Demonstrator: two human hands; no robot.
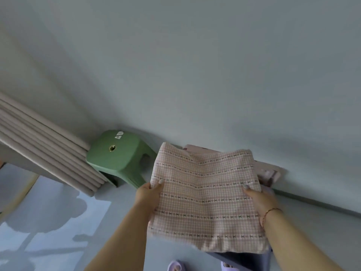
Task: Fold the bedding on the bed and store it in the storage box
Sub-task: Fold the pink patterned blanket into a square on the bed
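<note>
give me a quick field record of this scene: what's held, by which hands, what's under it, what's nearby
held: folded pink checked bedding, flat
left hand: grips the bedding's left edge
right hand: grips its right edge; bracelet on wrist
under it: dark storage box, mostly hidden
nearby: green stool, beige curtain, pink item by wall

Dim daylight, soft blur, wide-angle bending; floor [58, 222] shadowed.

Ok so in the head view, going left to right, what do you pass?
Beige curtain → green plastic stool → left hand → folded pink checked bedding → right hand.
</note>
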